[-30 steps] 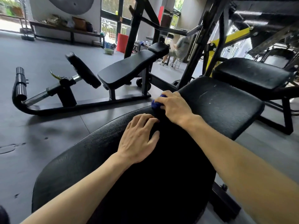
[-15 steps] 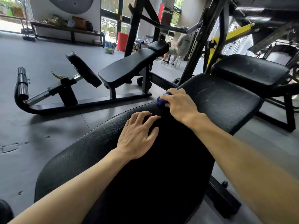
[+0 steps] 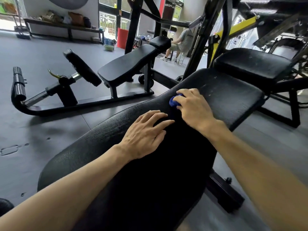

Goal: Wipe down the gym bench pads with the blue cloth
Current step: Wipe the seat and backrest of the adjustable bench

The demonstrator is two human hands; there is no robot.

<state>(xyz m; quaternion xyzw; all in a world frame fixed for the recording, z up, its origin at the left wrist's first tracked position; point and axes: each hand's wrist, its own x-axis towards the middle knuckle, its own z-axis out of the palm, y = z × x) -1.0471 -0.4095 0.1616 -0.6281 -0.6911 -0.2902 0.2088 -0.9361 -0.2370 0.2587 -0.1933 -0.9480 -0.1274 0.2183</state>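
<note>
Blue cloth (image 3: 174,101), bunched in your right hand's (image 3: 194,109) grip, presses the black bench pad (image 3: 106,139). Your left hand (image 3: 145,134), at the cloth's seven o'clock, rests flat and released on the pad.

blue cloth (image 3: 173,101) mostly hidden (under right hand (image 3: 194,108))

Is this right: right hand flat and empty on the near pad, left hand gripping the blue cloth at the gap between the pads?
No, the hands are swapped. In the head view the left hand lies flat and empty on the near pad, while the right hand grips the blue cloth at the gap between the pads.
</note>
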